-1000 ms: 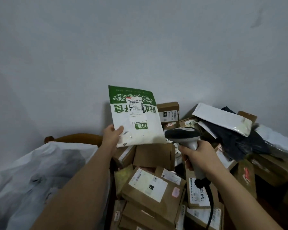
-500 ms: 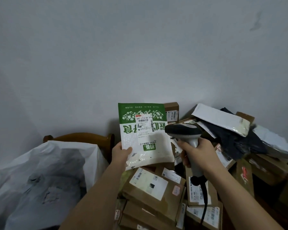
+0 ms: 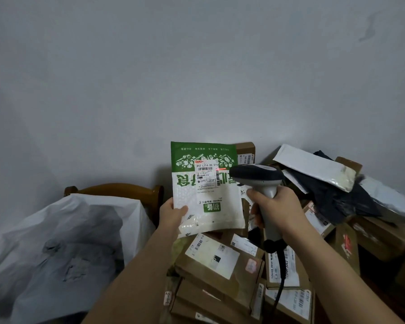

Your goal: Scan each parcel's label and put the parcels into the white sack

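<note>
The step in hand is the scan. The left hand (image 3: 172, 212) pinches the lower left corner of a flat green-and-white plastic mailer pouch (image 3: 207, 188), thumb across its front, and holds it upright above the heap of brown cardboard parcels (image 3: 216, 265). The pouch's white shipping label (image 3: 207, 175) sits near its top, facing the camera. The right hand (image 3: 275, 209) is clenched round the handle of a grey-and-black handheld barcode scanner (image 3: 257, 178), whose head points left at the label from just beside the pouch's right edge. A short red line of light (image 3: 221, 169) lies at the label's upper right edge, beside the barcode, not clearly across it, so the read is probably not yet sure.

The next move, as I judge it, calls for a small shift of scanner or pouch so the red line crosses the whole barcode; then the left hand must carry the pouch left and down into the open mouth of the white plastic sack (image 3: 63, 244), which sags in front of a brown wooden chair back (image 3: 117, 189) and already holds grey bags.

Against the earlier frames, the pouch has come lower and to the right, nearer the scanner head, and the red light now shows where none showed before. The heap of parcels lies unchanged.
</note>
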